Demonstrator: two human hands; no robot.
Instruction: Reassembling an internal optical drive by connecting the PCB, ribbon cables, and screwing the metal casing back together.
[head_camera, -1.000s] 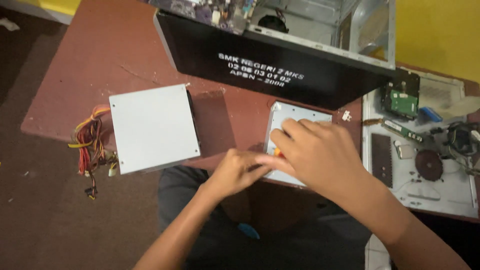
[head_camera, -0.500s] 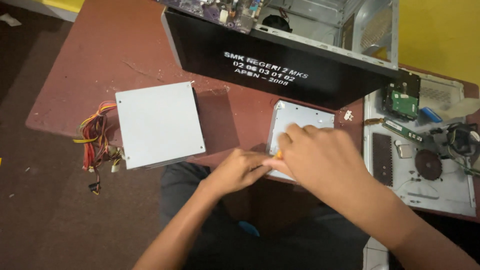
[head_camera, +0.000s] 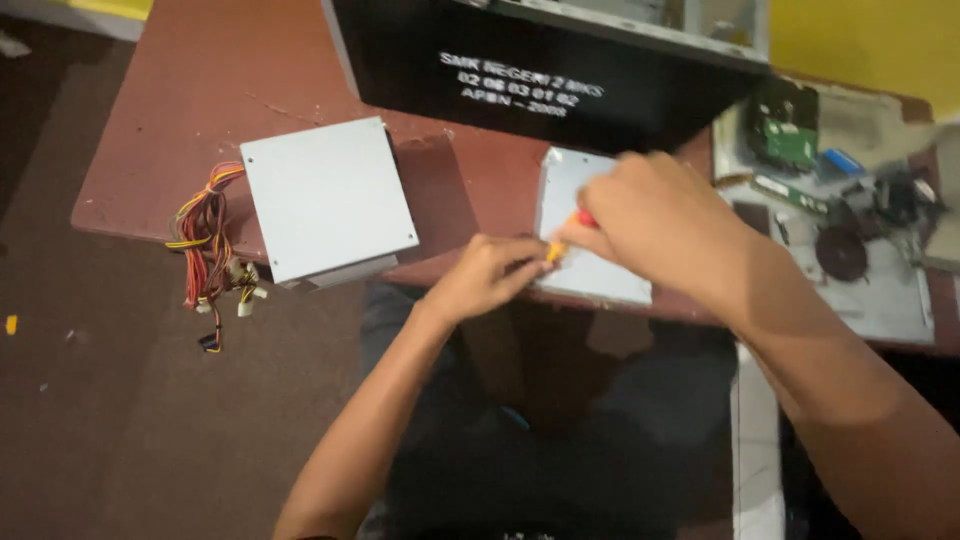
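You are working the flat grey metal drive (head_camera: 590, 235) lying at the near table edge. Your right hand (head_camera: 660, 225) is wrapping a red-and-yellow-handled screwdriver (head_camera: 565, 235); your left hand (head_camera: 485, 275) is pinching near its tip. Likely a screw step, needing a steady, square tip. Beyond the grip, the black computer case (head_camera: 540, 75) is crowding; left, a grey power supply box (head_camera: 325, 200) with coloured wires (head_camera: 210, 250).

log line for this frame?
right hand: grips screwdriver | left hand: at its tip | over grey drive | power supply apart
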